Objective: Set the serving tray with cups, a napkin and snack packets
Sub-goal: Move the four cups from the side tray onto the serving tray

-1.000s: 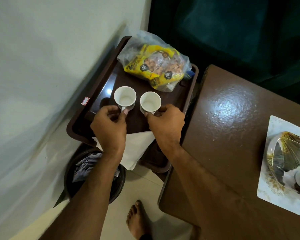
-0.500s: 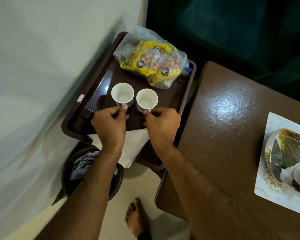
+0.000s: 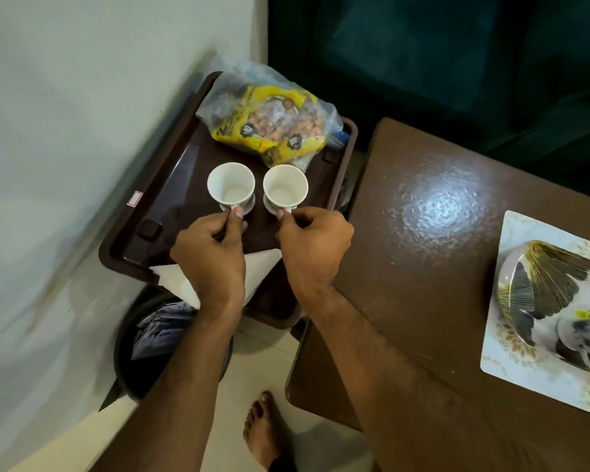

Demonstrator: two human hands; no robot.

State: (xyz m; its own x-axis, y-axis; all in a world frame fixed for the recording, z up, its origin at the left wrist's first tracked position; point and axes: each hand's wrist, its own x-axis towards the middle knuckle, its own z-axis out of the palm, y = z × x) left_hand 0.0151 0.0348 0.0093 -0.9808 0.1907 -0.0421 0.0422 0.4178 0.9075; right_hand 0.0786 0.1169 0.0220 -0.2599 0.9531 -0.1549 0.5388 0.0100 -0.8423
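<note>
Two empty white cups stand side by side in the middle of a dark brown serving tray [image 3: 140, 229]. My left hand [image 3: 212, 253] pinches the handle of the left cup [image 3: 231, 187]. My right hand [image 3: 315, 247] pinches the handle of the right cup [image 3: 285, 189]. A clear bag of yellow snack packets [image 3: 273, 120] lies across the tray's far end. A white napkin [image 3: 174, 279] lies at the tray's near end, partly under my left hand and hanging over the rim.
A white wall runs along the tray's left side. A black bin [image 3: 150, 338] with papers stands below the tray's near end. To the right is a brown table [image 3: 423, 216] carrying a wrapped white tray with crockery [image 3: 552, 301]. My bare foot [image 3: 264, 430] is on the floor.
Both hands keep their pinch on the cup handles. The cups have shifted slightly toward the snack bag; the view has moved a little.
</note>
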